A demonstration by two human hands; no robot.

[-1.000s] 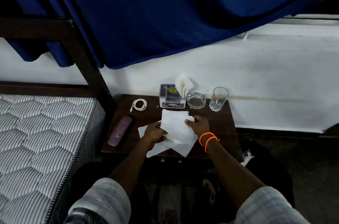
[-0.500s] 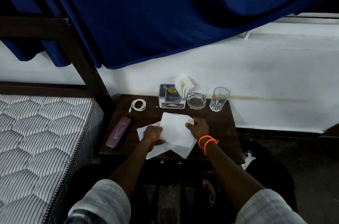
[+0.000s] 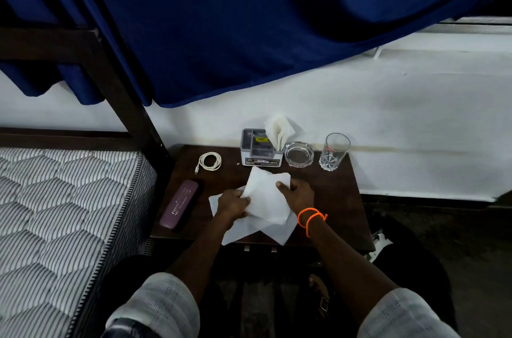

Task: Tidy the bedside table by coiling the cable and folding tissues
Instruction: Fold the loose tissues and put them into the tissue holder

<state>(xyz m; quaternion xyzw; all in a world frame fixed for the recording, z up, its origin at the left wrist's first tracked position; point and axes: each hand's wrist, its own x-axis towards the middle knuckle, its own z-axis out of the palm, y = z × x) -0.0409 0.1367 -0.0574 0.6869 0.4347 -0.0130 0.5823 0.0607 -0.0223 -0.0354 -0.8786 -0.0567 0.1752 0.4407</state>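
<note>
A white tissue [image 3: 266,195] lies partly lifted in the middle of the dark wooden bedside table [image 3: 340,199]. My left hand [image 3: 232,204] pinches its left edge, and my right hand [image 3: 297,195], with orange wristbands, holds its right edge. Other white tissues [image 3: 279,232] lie flat beneath it, near the table's front edge. A white cable [image 3: 210,161] sits coiled at the back left of the table, apart from both hands.
At the back stand a grey tissue holder [image 3: 259,152] with a tissue sticking up, a glass ashtray [image 3: 299,154] and a drinking glass [image 3: 333,151]. A purple case [image 3: 179,204] lies at the table's left. A striped mattress [image 3: 55,204] adjoins on the left; a blue curtain [image 3: 249,19] hangs above.
Both hands have stayed on the top tissue, shifting it slightly. My left hand moved a little closer to the right hand, and the tissue's left side is now raised.
</note>
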